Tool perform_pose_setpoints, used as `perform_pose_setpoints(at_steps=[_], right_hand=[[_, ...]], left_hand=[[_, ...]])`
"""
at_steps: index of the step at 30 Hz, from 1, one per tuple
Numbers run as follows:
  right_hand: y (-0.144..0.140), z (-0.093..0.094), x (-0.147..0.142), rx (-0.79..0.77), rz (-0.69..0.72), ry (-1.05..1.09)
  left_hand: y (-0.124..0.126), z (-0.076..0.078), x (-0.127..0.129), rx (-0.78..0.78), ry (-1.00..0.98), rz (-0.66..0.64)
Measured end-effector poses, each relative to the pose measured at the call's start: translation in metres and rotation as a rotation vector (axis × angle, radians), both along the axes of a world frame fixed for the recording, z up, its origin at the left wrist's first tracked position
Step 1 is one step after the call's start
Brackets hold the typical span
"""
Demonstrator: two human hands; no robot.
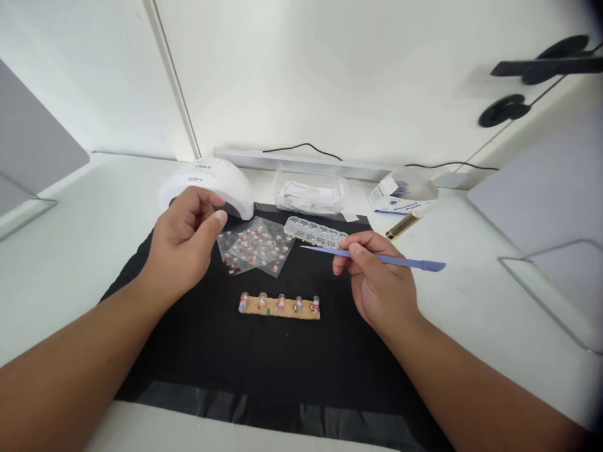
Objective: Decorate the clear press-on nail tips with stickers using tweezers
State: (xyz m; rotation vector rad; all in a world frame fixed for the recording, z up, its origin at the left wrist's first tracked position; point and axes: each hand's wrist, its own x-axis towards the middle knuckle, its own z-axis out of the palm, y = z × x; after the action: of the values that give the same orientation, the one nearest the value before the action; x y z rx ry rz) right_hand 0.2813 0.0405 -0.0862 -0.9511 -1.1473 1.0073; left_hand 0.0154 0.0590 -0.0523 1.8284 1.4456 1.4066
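My right hand [384,282] pinches purple tweezers [405,260], a slim tool with a pale pointed tip facing left and a wider, angled tail end. My left hand [183,245] hovers near the white nail lamp, fingers curled, with a small gap between thumb and forefinger; nothing shows in it. Between the hands, clear sticker sheets [257,245] with small red and white figures overlap on a black mat [264,376]. Closer to me lies a tan strip [289,311] bearing several clear press-on nails [281,302] decorated with small characters.
Behind the sheets stand the nail lamp [207,176] and a clear tub [311,194] of white packets. A clear compartment case [313,232] lies left of the tweezers' hand. At right are an alcohol pad box [400,201] and a gold tube [402,226].
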Motion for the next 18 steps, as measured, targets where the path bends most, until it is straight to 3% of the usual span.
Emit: perform_pose_setpoints(at_steps=[3,10,14,18], right_hand=[[0.002,-0.006,0.003,0.021,-0.058,-0.029],[0.005,-0.011,0.007,0.057,-0.127,-0.072],[0.006,-0.013,0.006,0.091,-0.147,-0.056],[0.008,-0.015,0.005,0.141,-0.193,-0.018]], left_hand=[[-0.002,-0.001,0.004,-0.032,0.128,-0.091],[0.004,-0.018,0.008,-0.09,0.763,-0.28],[0.006,-0.023,0.01,-0.189,0.931,-0.34],[0.007,-0.025,0.018,-0.22,0.974,-0.378]])
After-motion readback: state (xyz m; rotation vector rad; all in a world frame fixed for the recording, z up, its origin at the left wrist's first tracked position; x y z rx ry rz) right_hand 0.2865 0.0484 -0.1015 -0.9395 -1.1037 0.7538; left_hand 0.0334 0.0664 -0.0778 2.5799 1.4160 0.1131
